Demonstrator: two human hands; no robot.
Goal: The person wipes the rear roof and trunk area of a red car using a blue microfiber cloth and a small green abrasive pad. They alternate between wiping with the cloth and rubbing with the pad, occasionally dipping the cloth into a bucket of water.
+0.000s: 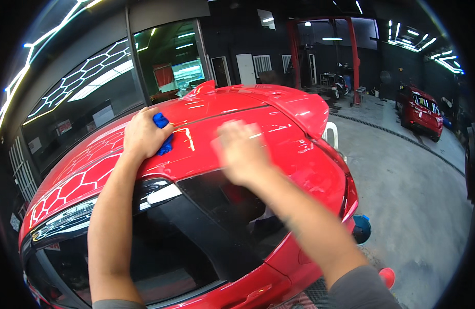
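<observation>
A glossy red car [278,170] fills the middle of the view, its roof below my hands and its dark side windows facing me. My left hand [143,135] rests at the roof's near edge, fingers curled around a crumpled blue cloth [162,135]. Further right, my right hand [242,150] is over the rear part of the roof. Motion smears its fingers, so their shape and anything under them cannot be made out. Between the hands, bright light streaks reflect off the paint. A red fin antenna [204,88] stands at the roof's far side.
Behind the car's rear spoiler [304,110] is a white plastic chair [331,135]. A dark blue bucket [362,229] and a red container [386,278] stand on the concrete floor at right. Further back are another red car [422,110], a motorcycle [341,85] and a red lift post [356,56].
</observation>
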